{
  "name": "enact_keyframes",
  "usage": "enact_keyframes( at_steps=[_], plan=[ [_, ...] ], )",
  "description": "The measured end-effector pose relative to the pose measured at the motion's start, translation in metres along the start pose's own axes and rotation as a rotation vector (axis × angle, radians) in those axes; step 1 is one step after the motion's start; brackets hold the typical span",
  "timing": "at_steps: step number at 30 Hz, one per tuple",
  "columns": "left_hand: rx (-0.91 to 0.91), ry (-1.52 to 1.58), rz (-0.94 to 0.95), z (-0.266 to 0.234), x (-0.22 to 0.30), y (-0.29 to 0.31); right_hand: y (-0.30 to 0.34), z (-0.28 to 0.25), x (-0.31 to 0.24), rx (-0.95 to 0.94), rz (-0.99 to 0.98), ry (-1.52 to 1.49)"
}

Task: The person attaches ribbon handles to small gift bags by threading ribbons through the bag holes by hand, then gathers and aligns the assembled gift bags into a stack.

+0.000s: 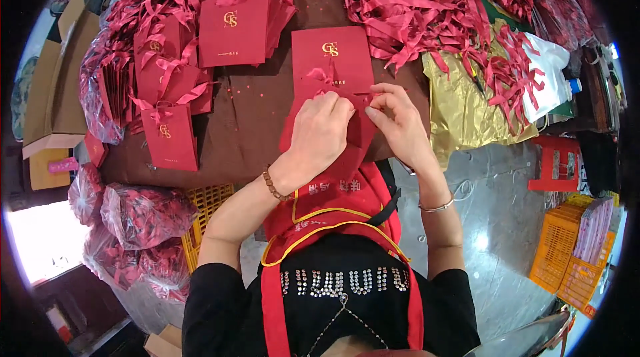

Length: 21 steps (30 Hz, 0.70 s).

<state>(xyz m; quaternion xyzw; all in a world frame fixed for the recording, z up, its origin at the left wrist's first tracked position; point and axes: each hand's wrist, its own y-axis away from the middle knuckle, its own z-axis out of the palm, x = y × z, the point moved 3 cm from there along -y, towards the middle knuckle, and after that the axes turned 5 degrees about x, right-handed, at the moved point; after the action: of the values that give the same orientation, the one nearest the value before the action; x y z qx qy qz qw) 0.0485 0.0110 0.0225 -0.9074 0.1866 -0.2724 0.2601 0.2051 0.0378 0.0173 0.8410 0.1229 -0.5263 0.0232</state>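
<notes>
At the near edge of the table, both hands are over a small red paper bag that lies partly beneath them. My left hand is closed, its fingers curled on a red ribbon whose end sticks up past the knuckles. Close on its right, my right hand has thumb and fingers drawn together in a pinch; what lies between them is too small to make out. Just beyond the hands, a flat red bag with gold print lies on the brown cloth.
Stacked red bags with ribbon bows cover the table's left side. A heap of loose red ribbons lies at the far right, beside gold plastic sheeting. Orange crates and a red stool stand right; filled plastic bags sit lower left.
</notes>
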Motion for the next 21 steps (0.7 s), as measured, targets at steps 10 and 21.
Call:
enact_keyframes(
  at_steps=[10, 21],
  plan=[
    [-0.031, -0.102, 0.04, -0.014, 0.004, -0.011, -0.005, 0.003, -0.018, 0.002, -0.185, -0.044],
    [0.137, -0.043, 0.041, -0.006, -0.003, -0.016, -0.023, -0.002, -0.023, 0.025, -0.153, -0.069]
  ],
)
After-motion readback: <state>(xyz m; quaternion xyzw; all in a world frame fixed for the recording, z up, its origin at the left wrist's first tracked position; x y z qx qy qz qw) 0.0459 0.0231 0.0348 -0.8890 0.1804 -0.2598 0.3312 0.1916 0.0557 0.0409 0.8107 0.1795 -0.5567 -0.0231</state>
